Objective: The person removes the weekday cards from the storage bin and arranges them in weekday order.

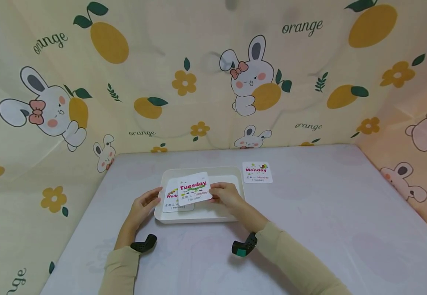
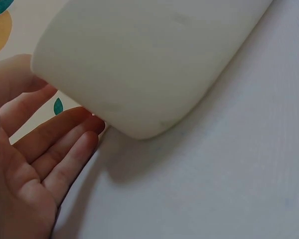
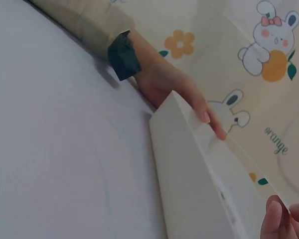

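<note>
Head: relaxed left hand (image 1: 140, 209) touches tray (image 1: 215, 212); right hand (image 1: 231, 198) pinches Tuesday card (image 1: 194, 189), overlapping Wednesday's (image 1: 174, 206).

Room lay in front of the tray (image 1: 198, 220)
A hand could pass over the table (image 1: 187, 254) between the sleeves (image 1: 121, 266); the left hand (image 1: 141, 208) blocked the left rim, the right hand (image 1: 229, 197) and Tuesday card (image 1: 194, 186) the middle.

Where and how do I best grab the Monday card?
I'd pinch the Monday card by its right edge, coming from the right. It lies flat on the table, so that thin edge likely needs lifting first. Its left edge sits close to the white tray, leaving little room there. The right grip is nearer, but holds the Tuesday card.
</note>
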Motion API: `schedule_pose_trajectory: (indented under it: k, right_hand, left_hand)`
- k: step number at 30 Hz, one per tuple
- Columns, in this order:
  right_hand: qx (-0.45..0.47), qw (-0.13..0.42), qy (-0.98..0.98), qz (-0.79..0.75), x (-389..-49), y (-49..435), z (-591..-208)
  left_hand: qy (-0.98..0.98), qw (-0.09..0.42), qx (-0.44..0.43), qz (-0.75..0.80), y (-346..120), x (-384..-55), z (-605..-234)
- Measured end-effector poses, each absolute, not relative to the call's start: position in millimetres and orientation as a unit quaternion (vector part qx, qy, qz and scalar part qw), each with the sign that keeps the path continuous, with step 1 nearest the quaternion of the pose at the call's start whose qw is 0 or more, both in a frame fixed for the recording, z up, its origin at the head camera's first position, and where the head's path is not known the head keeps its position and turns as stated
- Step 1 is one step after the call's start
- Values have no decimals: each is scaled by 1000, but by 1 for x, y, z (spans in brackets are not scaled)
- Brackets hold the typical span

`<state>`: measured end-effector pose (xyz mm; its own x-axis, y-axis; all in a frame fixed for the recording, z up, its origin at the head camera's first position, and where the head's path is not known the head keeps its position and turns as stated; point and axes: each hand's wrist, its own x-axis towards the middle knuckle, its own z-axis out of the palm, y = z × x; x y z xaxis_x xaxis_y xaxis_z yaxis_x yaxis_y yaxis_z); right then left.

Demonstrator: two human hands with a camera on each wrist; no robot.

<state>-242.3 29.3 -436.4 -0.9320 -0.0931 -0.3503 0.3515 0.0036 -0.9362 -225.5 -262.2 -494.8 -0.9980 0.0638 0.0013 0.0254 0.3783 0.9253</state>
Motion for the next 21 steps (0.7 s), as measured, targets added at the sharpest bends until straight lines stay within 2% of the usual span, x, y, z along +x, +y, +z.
schedule_pose_trajectory:
  k: [15,21]
  right_hand:
    - [70,172,714,-675,-247,68,-424]
    - [86,174,717,-669,-250,84,-422]
  left_hand:
    - [828,21,23,559,-261,-225,-494]
    - [823,24,27,567,-255,-218,-479]
